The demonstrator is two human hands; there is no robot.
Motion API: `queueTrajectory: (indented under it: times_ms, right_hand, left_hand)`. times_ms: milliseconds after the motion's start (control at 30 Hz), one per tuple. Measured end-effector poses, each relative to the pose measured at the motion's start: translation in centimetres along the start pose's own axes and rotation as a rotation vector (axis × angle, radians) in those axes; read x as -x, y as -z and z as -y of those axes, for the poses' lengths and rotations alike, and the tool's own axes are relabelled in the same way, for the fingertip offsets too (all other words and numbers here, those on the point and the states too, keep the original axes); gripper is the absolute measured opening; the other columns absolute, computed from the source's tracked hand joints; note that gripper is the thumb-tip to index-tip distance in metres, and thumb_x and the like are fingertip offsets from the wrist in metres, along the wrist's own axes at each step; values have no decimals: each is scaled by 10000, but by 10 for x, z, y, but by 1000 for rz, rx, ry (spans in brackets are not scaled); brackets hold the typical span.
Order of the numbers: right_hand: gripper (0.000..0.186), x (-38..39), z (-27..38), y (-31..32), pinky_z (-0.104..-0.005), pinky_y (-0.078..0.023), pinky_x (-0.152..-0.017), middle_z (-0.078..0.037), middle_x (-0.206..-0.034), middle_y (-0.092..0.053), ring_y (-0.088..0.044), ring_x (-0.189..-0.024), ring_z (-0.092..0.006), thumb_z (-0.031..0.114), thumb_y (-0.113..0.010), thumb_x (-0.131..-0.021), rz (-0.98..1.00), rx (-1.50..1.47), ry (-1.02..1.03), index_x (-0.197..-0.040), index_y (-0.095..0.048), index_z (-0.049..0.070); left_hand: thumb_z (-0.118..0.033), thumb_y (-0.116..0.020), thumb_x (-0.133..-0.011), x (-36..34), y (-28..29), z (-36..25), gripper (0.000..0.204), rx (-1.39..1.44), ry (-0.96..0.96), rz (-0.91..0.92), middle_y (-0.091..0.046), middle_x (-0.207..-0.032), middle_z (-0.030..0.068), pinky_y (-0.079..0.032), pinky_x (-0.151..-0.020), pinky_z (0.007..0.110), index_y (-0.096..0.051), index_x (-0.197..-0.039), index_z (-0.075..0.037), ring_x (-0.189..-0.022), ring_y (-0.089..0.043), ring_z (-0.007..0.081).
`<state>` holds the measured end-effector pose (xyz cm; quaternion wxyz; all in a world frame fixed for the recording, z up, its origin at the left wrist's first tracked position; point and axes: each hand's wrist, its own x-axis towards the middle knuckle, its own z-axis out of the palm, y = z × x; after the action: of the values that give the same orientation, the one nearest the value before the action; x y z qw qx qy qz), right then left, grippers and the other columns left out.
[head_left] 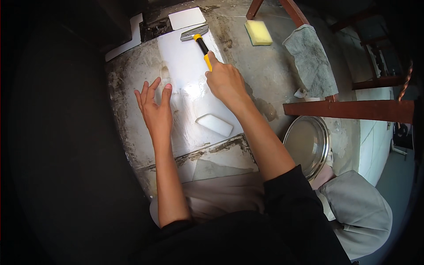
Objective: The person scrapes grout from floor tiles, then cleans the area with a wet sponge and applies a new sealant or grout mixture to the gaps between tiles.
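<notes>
A scraper [202, 43] with a wide grey metal head and a yellow-and-black handle is in my right hand [224, 80], fingers wrapped round the handle. Its head rests at the far end of a shiny white tile [179, 53]. My left hand [157, 106] holds nothing; its fingers are spread above the dirtier left side of the tiled floor. Between my forearms, a small white block with one angled end [214, 125] lies on the wet tile.
A yellow sponge [259, 33] lies beyond my right hand. Grey cloth [312, 62] drapes over a reddish-brown frame [349, 110] on the right. Below the frame sits a round metal basin [327, 145]. White tile pieces [186, 18] lie at the far edge.
</notes>
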<state>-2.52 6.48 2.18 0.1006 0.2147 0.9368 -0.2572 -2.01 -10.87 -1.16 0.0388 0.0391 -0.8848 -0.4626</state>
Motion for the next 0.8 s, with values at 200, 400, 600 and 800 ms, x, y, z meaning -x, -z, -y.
queueTrajectory:
  times_ms: [200, 400, 600, 800]
  right_hand:
    - [608, -5, -6, -2, -485, -475, -879, -255, -1011, -651, -620, -980, -410, 188, -560, -881, -15, 6, 9, -1448, -350, 117]
    - [597, 4, -1, -3, -483, -477, -866, -249, -997, -655, -628, -954, -408, 203, -561, -888, -2, 42, 11, -1443, -360, 120]
    - [592, 3, -4, -7, -488, -481, -848, -247, -969, -660, -627, -949, -413, 212, -553, -895, -21, 3, -4, -1446, -355, 128]
    - [600, -6, -13, -12, -495, -483, -811, -248, -922, -650, -632, -905, -406, 229, -559, -898, -68, -5, 1, -1455, -348, 162]
  left_hand:
    - [-360, -648, -880, 5, -1, 0, 399, -8, 12, 8, -408, -1444, 189, -183, -1140, 457, -636, -1213, -142, -1432, -165, 366]
    - [-364, -653, -876, 0, 0, 1, 403, 1, 8, -7, -407, -1443, 193, -181, -1140, 456, -638, -1211, -139, -1433, -162, 365]
    - [-363, -658, -872, 2, 0, 0, 407, 5, 19, 6, -408, -1444, 189, -182, -1140, 456, -640, -1209, -136, -1435, -159, 360]
    - [-364, -654, -874, 2, 0, -5, 407, 20, 32, 2, -402, -1450, 181, -181, -1142, 453, -638, -1212, -137, -1436, -160, 356]
